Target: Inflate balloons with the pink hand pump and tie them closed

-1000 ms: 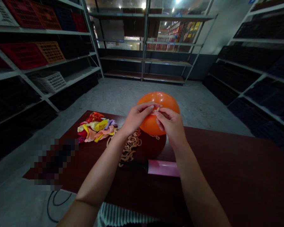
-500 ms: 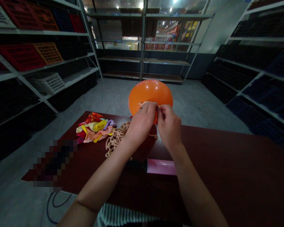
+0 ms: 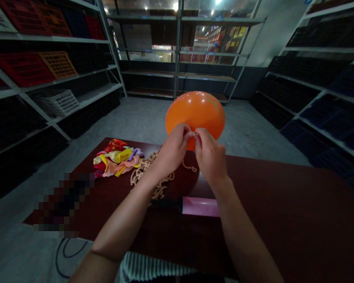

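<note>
An inflated orange balloon point(image 3: 194, 112) is just beyond my fingertips, over the far edge of the table. My left hand point(image 3: 174, 147) is closed in a pinch, and my right hand point(image 3: 210, 155) pinches close beside it. A short bit of pale beige cord point(image 3: 194, 134) shows between the fingertips, in front of the balloon. The balloon's neck is hidden behind my hands. Under my left forearm lies a tangled heap of beige cord point(image 3: 138, 173), and one loose curl of it point(image 3: 189, 168) rests below my hands.
Several limp, colourful balloons point(image 3: 118, 157) lie piled at the table's left. A pink hand pump point(image 3: 200, 206) with a black end lies across the dark red table point(image 3: 277, 204), partly behind my right forearm. Shelves with crates point(image 3: 20, 70) line the sides, and a metal rack point(image 3: 177, 74) stands ahead.
The balloon has shifted right and slightly up. My fingertips have come together in a pinch, and the cord end seen over my left hand earlier no longer shows there.
</note>
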Demonstrator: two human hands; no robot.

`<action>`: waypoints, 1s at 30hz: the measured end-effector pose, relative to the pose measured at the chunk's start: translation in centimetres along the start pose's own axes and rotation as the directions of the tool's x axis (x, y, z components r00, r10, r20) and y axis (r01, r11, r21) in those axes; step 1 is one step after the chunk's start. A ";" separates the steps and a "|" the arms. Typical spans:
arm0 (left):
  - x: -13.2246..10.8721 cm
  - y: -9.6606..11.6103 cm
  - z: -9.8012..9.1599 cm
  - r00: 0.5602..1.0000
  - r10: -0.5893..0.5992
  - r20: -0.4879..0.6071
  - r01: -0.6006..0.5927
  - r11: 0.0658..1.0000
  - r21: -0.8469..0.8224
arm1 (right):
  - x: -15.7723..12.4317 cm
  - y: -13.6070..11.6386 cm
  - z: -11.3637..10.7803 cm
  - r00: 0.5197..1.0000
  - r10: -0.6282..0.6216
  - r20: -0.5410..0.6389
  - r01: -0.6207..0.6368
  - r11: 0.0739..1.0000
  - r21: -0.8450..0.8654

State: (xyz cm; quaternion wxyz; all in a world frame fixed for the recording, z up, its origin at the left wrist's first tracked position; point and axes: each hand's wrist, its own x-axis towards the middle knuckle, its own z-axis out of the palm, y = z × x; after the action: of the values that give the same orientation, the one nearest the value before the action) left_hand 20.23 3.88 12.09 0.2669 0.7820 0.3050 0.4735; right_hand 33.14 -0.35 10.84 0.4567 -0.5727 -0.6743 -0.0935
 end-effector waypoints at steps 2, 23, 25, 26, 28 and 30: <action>0.1 0.0 -0.6 0.997 -0.043 0.057 0.047 0.995 -0.084 | -0.1 -0.2 -0.3 1.000 -0.009 0.016 0.009 1.000 0.020; -0.2 0.8 -0.7 0.999 0.027 -0.028 -0.025 0.996 0.084 | 0.1 -1.8 -0.1 0.966 0.253 0.060 -0.248 0.826 0.506; -0.1 1.1 -1.1 0.998 0.062 0.014 -0.063 0.997 0.045 | 0.4 -1.6 -0.5 0.931 0.328 0.159 -0.350 0.688 0.636; -0.1 1.2 -1.3 0.996 0.080 0.038 -0.081 0.996 0.021 | 0.6 -1.5 -0.7 0.916 0.347 0.202 -0.386 0.618 0.685; -0.1 1.2 -1.6 0.988 0.129 0.080 -0.127 0.992 -0.023 | 0.8 -1.3 -1.1 0.894 0.356 0.271 -0.428 0.508 0.747; -0.2 1.1 -1.9 0.980 0.177 0.095 -0.173 0.984 -0.045 | 1.0 -1.1 -1.6 0.880 0.343 0.328 -0.458 0.434 0.776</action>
State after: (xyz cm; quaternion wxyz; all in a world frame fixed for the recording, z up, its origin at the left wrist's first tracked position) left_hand 18.65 3.25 13.54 0.2532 0.8232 0.2127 0.4616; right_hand 33.08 -1.11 12.90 0.6400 -0.4315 -0.5059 0.3850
